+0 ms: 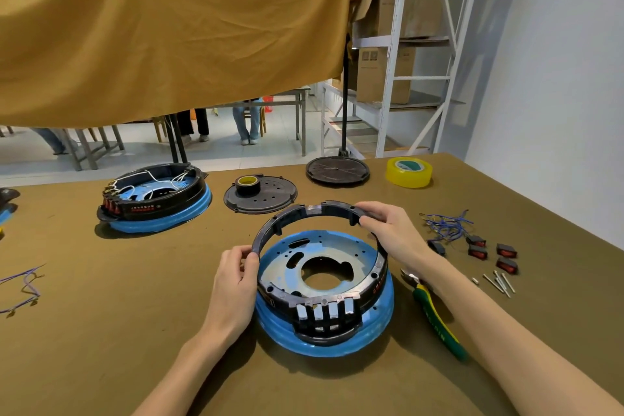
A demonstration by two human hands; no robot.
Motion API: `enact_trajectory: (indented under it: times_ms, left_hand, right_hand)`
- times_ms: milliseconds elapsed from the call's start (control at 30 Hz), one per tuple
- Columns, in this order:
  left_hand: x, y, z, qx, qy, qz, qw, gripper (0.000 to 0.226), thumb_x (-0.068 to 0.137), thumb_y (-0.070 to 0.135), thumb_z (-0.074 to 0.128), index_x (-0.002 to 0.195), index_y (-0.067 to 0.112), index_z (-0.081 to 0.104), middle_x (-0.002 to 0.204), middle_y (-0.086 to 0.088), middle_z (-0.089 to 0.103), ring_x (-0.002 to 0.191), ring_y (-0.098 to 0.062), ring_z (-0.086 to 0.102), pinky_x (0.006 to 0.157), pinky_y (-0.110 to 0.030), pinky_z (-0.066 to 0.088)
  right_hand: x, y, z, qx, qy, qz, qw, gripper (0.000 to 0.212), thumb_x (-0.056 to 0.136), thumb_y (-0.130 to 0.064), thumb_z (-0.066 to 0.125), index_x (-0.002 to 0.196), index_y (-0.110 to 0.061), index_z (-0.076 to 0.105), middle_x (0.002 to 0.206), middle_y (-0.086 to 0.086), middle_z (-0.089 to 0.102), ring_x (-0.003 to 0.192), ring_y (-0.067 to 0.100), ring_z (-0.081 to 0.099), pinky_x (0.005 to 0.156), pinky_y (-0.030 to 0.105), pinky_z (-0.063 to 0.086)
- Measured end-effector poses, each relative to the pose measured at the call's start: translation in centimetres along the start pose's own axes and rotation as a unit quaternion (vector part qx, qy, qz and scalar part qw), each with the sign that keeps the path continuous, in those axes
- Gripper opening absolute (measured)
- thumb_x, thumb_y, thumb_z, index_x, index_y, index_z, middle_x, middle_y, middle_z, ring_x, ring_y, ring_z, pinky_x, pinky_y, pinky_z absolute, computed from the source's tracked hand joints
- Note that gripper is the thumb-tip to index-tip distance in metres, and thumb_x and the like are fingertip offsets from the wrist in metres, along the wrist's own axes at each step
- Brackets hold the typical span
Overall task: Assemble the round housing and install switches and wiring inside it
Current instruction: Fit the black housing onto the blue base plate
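I hold the black ring (320,213) with both hands, left hand (236,277) gripping its left side and right hand (391,230) its far edge, tipping it to sit on the blue plate (324,267) on the counter (135,314).

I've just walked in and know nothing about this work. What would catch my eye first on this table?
Two hands, left and right, grip a black ring tilted over a blue-rimmed metal base at the table's centre. To the far left sits a finished housing already full of white wires. On the right lie red switches, blue wires and a bright yellow tape roll.
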State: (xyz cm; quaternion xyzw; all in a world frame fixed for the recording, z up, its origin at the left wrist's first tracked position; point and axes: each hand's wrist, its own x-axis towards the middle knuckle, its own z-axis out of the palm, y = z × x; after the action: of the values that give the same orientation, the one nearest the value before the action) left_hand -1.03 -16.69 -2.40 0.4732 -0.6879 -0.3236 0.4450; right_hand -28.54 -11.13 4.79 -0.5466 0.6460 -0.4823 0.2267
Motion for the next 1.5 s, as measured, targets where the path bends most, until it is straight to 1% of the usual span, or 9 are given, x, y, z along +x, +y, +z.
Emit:
enact_trajectory:
  times_ms: [200, 333, 467, 633, 767, 967, 1067, 1333, 1500]
  left_hand:
    - [-0.6, 0.9, -0.3, 0.003, -0.035, 0.048, 0.998, 0.051, 0.099, 0.06, 0.037, 0.128, 0.024, 0.06, 0.117, 0.011, 0.063, 0.113, -0.003, 0.056, 0.094, -0.03, 0.048]
    - [-0.7, 0.8, -0.1, -0.002, -0.04, 0.031, 0.999, 0.038, 0.106, 0.043, 0.042, 0.127, 0.019, 0.062, 0.115, 0.007, 0.067, 0.107, -0.002, 0.062, 0.089, -0.023, 0.053]
    - [-0.6, 0.6, -0.4, -0.016, -0.033, 0.024, 0.999, 0.023, 0.107, 0.034, 0.044, 0.116, 0.026, 0.063, 0.103, 0.011, 0.071, 0.096, 0.007, 0.064, 0.073, -0.009, 0.051]
    - [-0.7, 0.5, -0.4, -0.024, -0.042, 0.021, 0.999, 0.02, 0.108, 0.038, 0.042, 0.113, 0.032, 0.06, 0.103, 0.01, 0.071, 0.096, 0.007, 0.064, 0.072, -0.009, 0.051]
    - [-0.5, 0.4, -0.3, -0.024, -0.05, 0.015, 0.998, 0.024, 0.108, 0.039, 0.041, 0.117, 0.029, 0.06, 0.106, 0.01, 0.07, 0.098, 0.006, 0.064, 0.073, -0.01, 0.052]
    - [-0.6, 0.2, -0.2, -0.029, -0.053, 0.012, 0.998, 0.025, 0.107, 0.04, 0.042, 0.117, 0.025, 0.059, 0.109, 0.008, 0.069, 0.1, 0.0, 0.065, 0.08, -0.02, 0.052]
    - [-0.5, 0.2, -0.3, -0.032, -0.059, 0.01, 0.998, 0.023, 0.107, 0.04, 0.043, 0.115, 0.025, 0.059, 0.109, 0.007, 0.068, 0.1, -0.002, 0.065, 0.082, -0.025, 0.054]
    - [-0.5, 0.2, -0.1, -0.014, -0.055, 0.016, 0.998, 0.024, 0.105, 0.043, 0.043, 0.114, 0.027, 0.059, 0.109, 0.008, 0.067, 0.103, -0.005, 0.064, 0.082, -0.023, 0.052]
    - [-0.4, 0.3, 0.0, -0.008, -0.045, 0.018, 0.999, 0.032, 0.105, 0.043, 0.04, 0.117, 0.023, 0.062, 0.11, 0.007, 0.066, 0.103, -0.003, 0.061, 0.084, -0.022, 0.049]
  right_hand:
    - [-1.2, 1.5, 0.1, 0.002, 0.05, 0.003, 0.999, 0.039, 0.101, -0.003, 0.051, 0.097, -0.039, 0.067, 0.102, -0.019, 0.07, 0.089, -0.019, 0.059, 0.069, -0.002, 0.042]
    - [-1.5, 2.2, 0.5, 0.015, 0.033, 0.03, 0.999, 0.046, 0.102, -0.002, 0.05, 0.085, -0.041, 0.065, 0.093, -0.017, 0.069, 0.075, -0.015, 0.063, 0.061, 0.006, 0.049]
    - [-0.9, 2.0, 1.2, 0.014, 0.017, 0.06, 0.998, 0.038, 0.102, -0.006, 0.053, 0.091, -0.041, 0.064, 0.099, -0.015, 0.069, 0.088, -0.001, 0.067, 0.064, 0.013, 0.051]
    - [-0.1, 1.9, 0.7, -0.009, 0.007, 0.083, 0.997, 0.023, 0.098, -0.008, 0.059, 0.107, -0.028, 0.068, 0.107, -0.008, 0.072, 0.097, 0.007, 0.067, 0.073, 0.021, 0.054]
    - [1.2, 1.2, 0.2, -0.077, -0.03, 0.088, 0.993, 0.033, 0.094, -0.007, 0.06, 0.125, -0.016, 0.066, 0.112, -0.001, 0.067, 0.106, 0.014, 0.063, 0.079, 0.024, 0.049]
    - [2.3, 1.3, 1.1, -0.215, -0.059, 0.057, 0.973, 0.009, 0.097, -0.021, 0.063, 0.103, -0.023, 0.068, 0.09, -0.004, 0.07, 0.083, 0.012, 0.066, 0.059, 0.022, 0.047]
    - [2.5, 1.5, 1.5, -0.276, -0.05, 0.04, 0.959, 0.014, 0.099, -0.018, 0.063, 0.109, -0.015, 0.072, 0.09, 0.005, 0.073, 0.081, 0.019, 0.069, 0.064, 0.031, 0.056]
    - [2.9, 1.5, 1.4, -0.31, -0.056, 0.035, 0.948, 0.019, 0.097, -0.017, 0.063, 0.112, -0.011, 0.073, 0.083, 0.005, 0.071, 0.071, 0.017, 0.066, 0.052, 0.027, 0.048]
    - [3.0, 2.0, 1.0, -0.286, -0.049, 0.049, 0.956, 0.013, 0.094, -0.017, 0.067, 0.104, -0.014, 0.074, 0.083, 0.001, 0.071, 0.076, 0.015, 0.067, 0.059, 0.028, 0.053]
